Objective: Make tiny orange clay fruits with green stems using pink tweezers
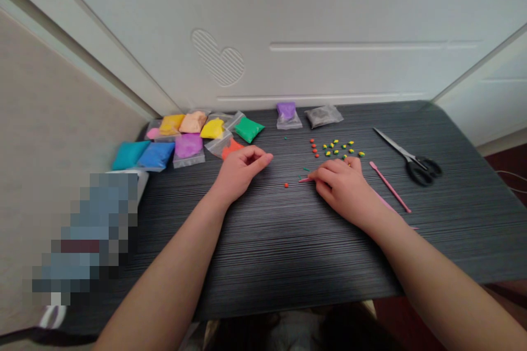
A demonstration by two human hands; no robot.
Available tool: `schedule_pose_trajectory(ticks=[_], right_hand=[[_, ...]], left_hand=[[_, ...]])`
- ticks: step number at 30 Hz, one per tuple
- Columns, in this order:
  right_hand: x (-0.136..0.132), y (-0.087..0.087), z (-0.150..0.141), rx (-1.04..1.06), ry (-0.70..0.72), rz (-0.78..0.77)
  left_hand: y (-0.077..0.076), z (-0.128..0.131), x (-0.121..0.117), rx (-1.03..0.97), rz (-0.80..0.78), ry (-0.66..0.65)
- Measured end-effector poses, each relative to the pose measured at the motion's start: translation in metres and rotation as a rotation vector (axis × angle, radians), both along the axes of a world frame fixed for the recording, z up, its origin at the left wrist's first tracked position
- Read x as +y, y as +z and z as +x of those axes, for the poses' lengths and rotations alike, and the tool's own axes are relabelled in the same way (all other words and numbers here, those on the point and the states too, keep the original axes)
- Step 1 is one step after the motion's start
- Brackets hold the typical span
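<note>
My right hand (340, 186) is closed around a slim pink modelling tool (304, 180), its pointed end low over the table. Close by are thin green strips of clay (306, 169) and a small orange-red clay ball (286, 185). My left hand (242, 173) is held in a pinch, thumb and index finger together; whether anything is between them cannot be made out. Behind it, partly covered, lies a bag of orange-red clay (231, 148). Beyond my right hand sit several small yellow-and-green clay pieces (336, 152) and a column of orange-red balls (314, 146).
Bags of coloured clay, including a green bag (249, 129) and a blue bag (155, 156), line the back left. A purple bag (287, 112) and a grey bag (324, 116) stand further right. Another pink tool (390, 187) and black-handled scissors (420, 167) lie on the dark table (288, 263).
</note>
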State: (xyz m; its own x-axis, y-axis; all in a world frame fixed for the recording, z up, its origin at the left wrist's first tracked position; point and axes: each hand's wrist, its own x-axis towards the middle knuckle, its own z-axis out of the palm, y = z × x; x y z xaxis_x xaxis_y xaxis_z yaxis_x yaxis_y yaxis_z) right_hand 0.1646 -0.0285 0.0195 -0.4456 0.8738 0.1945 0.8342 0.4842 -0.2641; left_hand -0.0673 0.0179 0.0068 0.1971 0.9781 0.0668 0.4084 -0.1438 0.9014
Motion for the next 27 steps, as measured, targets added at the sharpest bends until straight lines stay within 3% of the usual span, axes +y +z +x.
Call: schedule_pose_trajectory(ticks=[11, 21, 27], right_hand=[[-0.002, 0.012, 0.001, 0.236, -0.020, -0.095], [-0.009, 0.029, -0.002, 0.796, -0.101, -0.559], [-0.007, 0.031, -0.004, 1.001, -0.112, -0.686]], left_hand=[[-0.003, 0.000, 0.000, -0.031, -0.020, -0.015], [0.000, 0.001, 0.000, -0.006, -0.052, -0.022], [-0.003, -0.001, 0.001, 0.020, -0.054, -0.046]])
